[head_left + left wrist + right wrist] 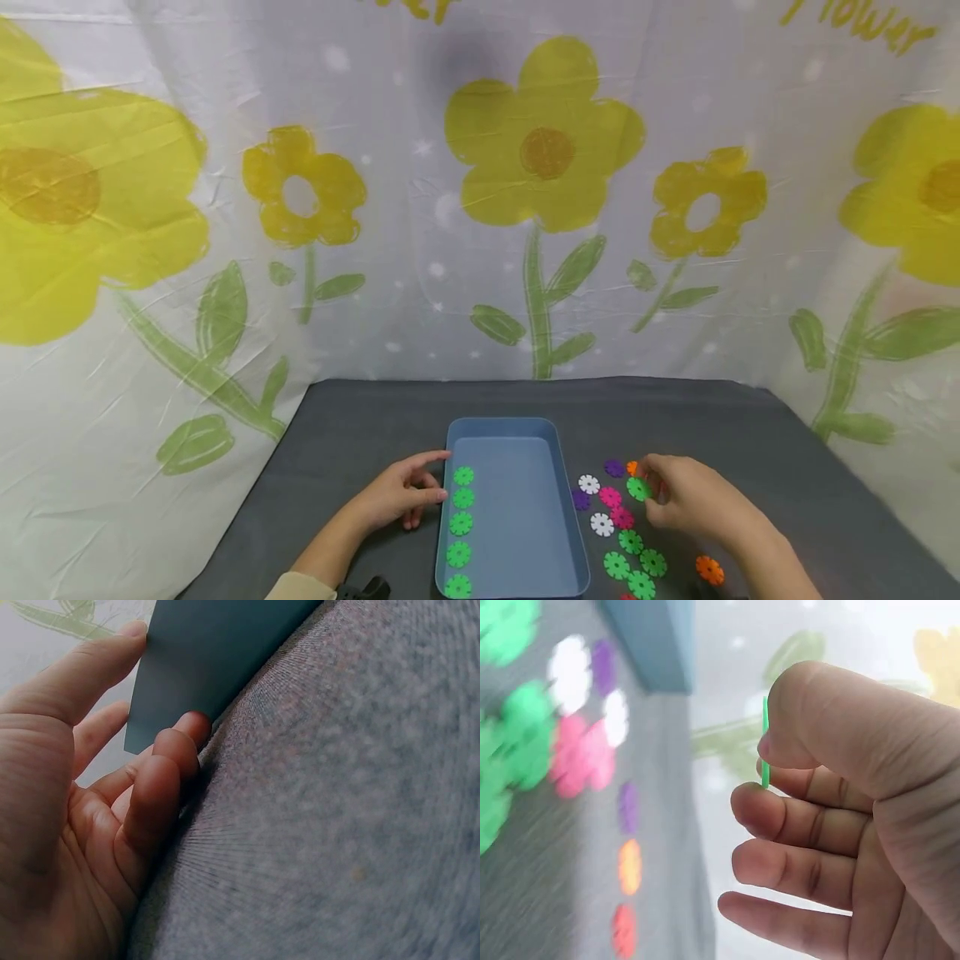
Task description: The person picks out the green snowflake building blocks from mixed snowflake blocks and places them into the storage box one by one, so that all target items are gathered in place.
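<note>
My right hand (pixel 686 496) pinches a green interlocking disc (pixel 766 742) between thumb and fingertips, above the table right of the tray. In the right wrist view the disc shows edge-on. On the left, my left hand (pixel 405 492) rests at the side of the blue tray (pixel 561 500), its thumb and index fingertips at the rim and the other fingers loosely bent by the outer wall. Inside the tray, a column of several green discs (pixel 461 523) lies flat along the left wall.
Right of the tray lie loose discs: green (pixel 617 566), white (pixel 602 524), pink (pixel 622 517) and purple (pixel 614 468). One orange disc (pixel 709 570) sits apart, nearer the right forearm. A flower-printed curtain (pixel 405 292) hangs behind the dark table (pixel 375 408).
</note>
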Available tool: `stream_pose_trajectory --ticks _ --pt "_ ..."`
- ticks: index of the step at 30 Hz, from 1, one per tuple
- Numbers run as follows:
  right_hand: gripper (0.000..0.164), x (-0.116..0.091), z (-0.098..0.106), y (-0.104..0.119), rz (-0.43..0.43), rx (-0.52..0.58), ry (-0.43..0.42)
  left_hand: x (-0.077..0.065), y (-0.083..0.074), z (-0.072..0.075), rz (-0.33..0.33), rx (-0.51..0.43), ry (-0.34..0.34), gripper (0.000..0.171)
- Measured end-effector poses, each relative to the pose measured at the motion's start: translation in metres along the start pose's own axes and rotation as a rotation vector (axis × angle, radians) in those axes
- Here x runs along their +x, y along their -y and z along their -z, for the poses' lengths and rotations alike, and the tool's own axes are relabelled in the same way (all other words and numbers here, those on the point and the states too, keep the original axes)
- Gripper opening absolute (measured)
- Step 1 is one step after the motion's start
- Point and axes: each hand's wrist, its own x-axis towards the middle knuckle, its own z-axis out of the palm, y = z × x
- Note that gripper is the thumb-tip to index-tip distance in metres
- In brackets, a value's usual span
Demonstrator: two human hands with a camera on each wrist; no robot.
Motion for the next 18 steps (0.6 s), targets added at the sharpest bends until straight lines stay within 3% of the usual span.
stream_pose_trajectory --ticks 10,18 --pt "0.023 0.026 0.009 0.045 0.083 0.121 -0.076 -0.002 -0.001 0.003 0.000 -0.001 -0.005 0.069" --pt "0.025 0.035 -0.005 0.071 0.120 0.194 -0.056 -0.004 -0.003 0.001 0.008 -0.035 0.006 0.069"
